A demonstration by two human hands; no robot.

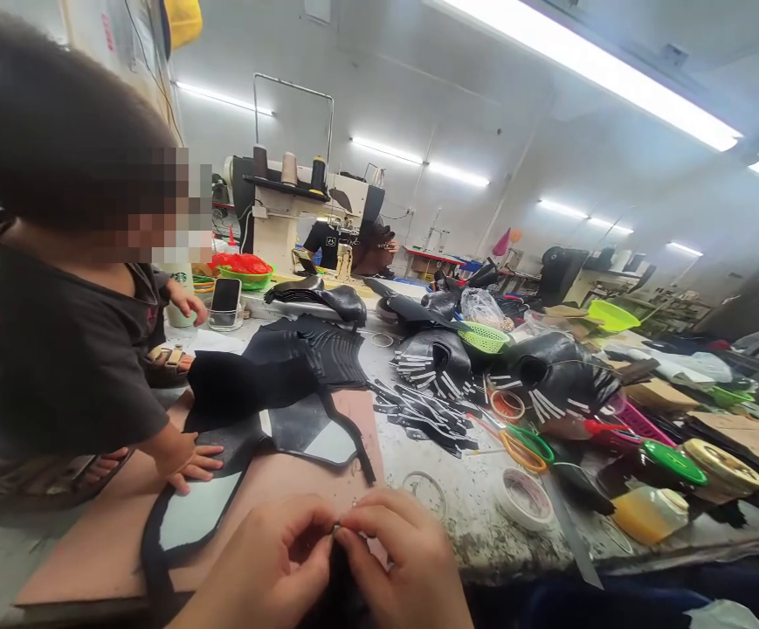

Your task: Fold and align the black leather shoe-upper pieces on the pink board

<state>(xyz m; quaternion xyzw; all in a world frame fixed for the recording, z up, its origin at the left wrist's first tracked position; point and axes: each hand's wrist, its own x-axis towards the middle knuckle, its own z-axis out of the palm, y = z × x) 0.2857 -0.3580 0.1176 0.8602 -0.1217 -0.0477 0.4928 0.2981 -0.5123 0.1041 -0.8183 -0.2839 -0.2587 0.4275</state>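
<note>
My left hand and my right hand meet at the near edge of the table. Thumbs and forefingers of both pinch the top edge of a black piece of material, which hangs down below them; its lower part is out of view. Just beyond lies a flat black shoe-upper-like piece with a pale grey patch, on a pink board. A similar black piece with a light patch lies farther back, partly under a dark black panel.
Another person crouches on the table at left, one hand on a black piece. To the right are tape rolls, scissors, a metal ruler, a jar of amber liquid and black strips. A sewing machine stands behind.
</note>
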